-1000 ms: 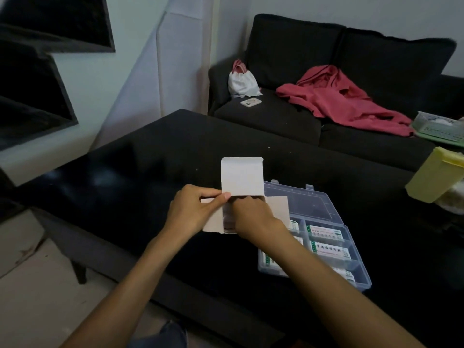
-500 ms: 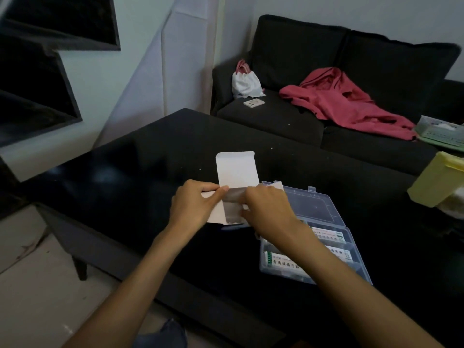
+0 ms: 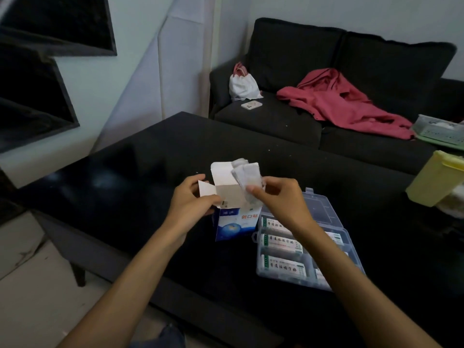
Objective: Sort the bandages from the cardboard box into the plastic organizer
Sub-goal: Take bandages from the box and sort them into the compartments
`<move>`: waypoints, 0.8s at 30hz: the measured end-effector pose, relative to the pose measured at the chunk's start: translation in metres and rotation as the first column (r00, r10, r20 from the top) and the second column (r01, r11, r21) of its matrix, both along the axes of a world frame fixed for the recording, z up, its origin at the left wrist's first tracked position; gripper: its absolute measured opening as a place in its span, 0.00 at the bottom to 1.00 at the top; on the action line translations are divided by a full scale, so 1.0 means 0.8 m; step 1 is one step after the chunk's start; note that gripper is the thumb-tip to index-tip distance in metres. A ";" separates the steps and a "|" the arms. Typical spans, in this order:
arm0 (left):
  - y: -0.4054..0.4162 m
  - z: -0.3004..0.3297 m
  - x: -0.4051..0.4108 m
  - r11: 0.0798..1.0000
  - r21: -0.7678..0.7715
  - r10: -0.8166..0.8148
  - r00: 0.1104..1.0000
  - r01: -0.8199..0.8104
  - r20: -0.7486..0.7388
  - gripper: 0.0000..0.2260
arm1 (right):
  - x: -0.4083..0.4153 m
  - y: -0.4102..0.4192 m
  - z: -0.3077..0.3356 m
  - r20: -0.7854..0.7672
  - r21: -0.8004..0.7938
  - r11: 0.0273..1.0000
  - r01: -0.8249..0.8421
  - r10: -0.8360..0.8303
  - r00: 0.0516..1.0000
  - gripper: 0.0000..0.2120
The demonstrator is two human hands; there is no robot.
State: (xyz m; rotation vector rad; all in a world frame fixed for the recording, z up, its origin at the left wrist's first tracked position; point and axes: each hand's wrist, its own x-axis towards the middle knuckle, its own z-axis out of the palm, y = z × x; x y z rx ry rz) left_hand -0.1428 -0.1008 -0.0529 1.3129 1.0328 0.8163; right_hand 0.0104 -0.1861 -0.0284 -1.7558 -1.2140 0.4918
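Since the earlier frames the right hand (image 3: 281, 197) has drawn a sheaf of bandages (image 3: 247, 175) up out of the cardboard box (image 3: 236, 222), which now stands with its blue-and-white printed front turned toward the camera rather than showing only its pale flaps. That hand pinches the bandages between thumb and curled fingers, and the white strips rise above the box's open top, fanned slightly and blurred. Left of it, the left hand (image 3: 189, 199) grips the box near its upper left edge, fingers curled around the side and thumb against a folded-out flap; the lid flap stands up behind the bandages. The box is held upright over the black table (image 3: 150, 156), its lower end close to the tabletop, though whether it touches cannot be told. Just to its right lies the plastic organizer (image 3: 324, 212), a clear case with its lid folded open on the far side. Its compartments hold several white packets (image 3: 280, 241) with green print, lying flat in rows, and the right forearm crosses over the case and hides part of it. Beyond the table stands a dark sofa (image 3: 313, 61) with a red garment (image 3: 336, 101) heaped on the seat, a small white bag (image 3: 242, 85) at its left end and a flat pale item just in front of the bag. At the right edge sit a yellow container (image 3: 437, 180) and, farther back, a pale green basket (image 3: 442, 129).
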 end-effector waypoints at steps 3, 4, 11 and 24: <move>0.001 -0.005 0.002 0.997 0.054 0.051 0.998 -0.053 0.030 0.31 | 0.005 -0.010 0.002 -0.240 -0.021 1.000 0.018 -0.023 0.970 0.09; 0.000 -0.005 0.004 0.995 0.063 0.074 0.997 -0.075 0.012 0.31 | 0.006 -0.014 0.003 -0.310 -0.030 1.000 0.007 -0.016 0.951 0.07; -0.042 0.023 0.018 0.823 0.541 0.228 0.973 -0.174 -0.033 0.08 | 0.026 -0.065 -0.008 0.047 0.182 0.976 0.117 -0.127 0.991 0.05; -0.090 0.010 0.080 0.825 -0.328 -0.468 0.882 0.460 0.059 0.10 | 0.065 -0.115 -0.043 0.874 0.181 0.980 -0.084 -0.121 0.471 0.12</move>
